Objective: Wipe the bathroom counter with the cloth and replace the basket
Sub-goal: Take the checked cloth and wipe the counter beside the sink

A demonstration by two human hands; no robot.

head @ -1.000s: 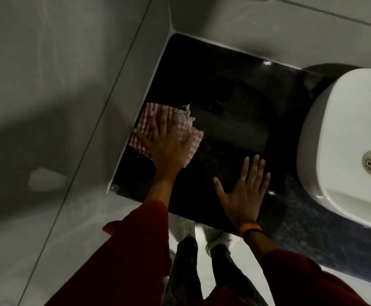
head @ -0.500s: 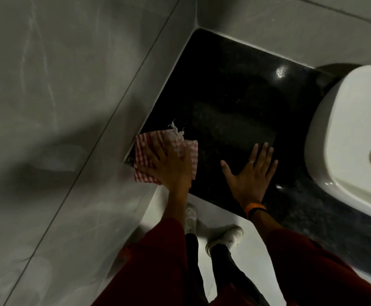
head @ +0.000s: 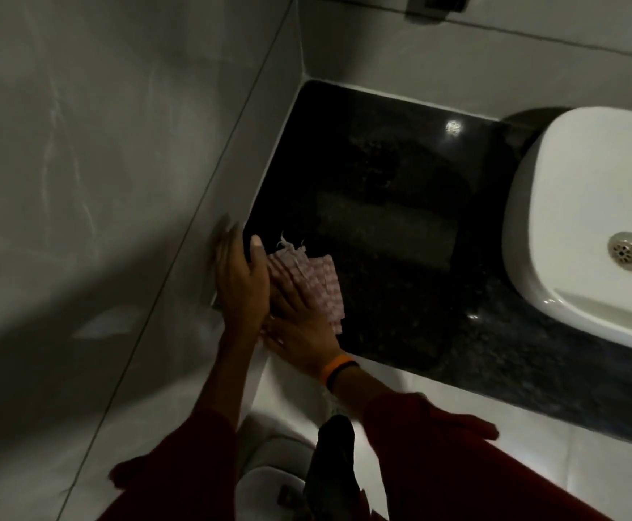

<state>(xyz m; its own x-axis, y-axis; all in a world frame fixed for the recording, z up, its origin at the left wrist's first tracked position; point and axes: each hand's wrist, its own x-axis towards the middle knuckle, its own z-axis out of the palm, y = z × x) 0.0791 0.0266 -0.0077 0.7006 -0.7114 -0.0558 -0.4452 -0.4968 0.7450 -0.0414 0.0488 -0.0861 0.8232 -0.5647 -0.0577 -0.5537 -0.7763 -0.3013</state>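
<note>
1. Head view, hands: both meet at the front left corner of the dark counter [head: 400, 235], close to the grey tiled side wall [head: 119, 182].
2. Left hand [head: 241, 280] stands on its edge with fingers straight and together, fingertips blurred against the wall; it is unclenched and grasps nothing that can be seen.
3. Right hand [head: 299, 321] lies flat, palm down, on the cloth [head: 322, 283], fingers spread and pointing toward the left hand; it presses the cloth rather than clasping it. Its wrist carries an orange band and a dark band [head: 335, 370].
4. Cloth: red-and-white checked, crumpled, lying on the counter at the front left corner, partly under the right hand and just beside the left palm. A frayed white tuft sticks up at its far edge.
5. Counter: black, speckled, glossy, with a bright light spot near the back.
6. White basin [head: 577, 227] sits on the counter's right part, well apart from the hands, its metal drain [head: 629, 251] showing.
7. Red sleeves [head: 438, 445] cover both forearms; the pale floor shows below the counter's front edge.
8. Basket: not visible in this view.
</note>
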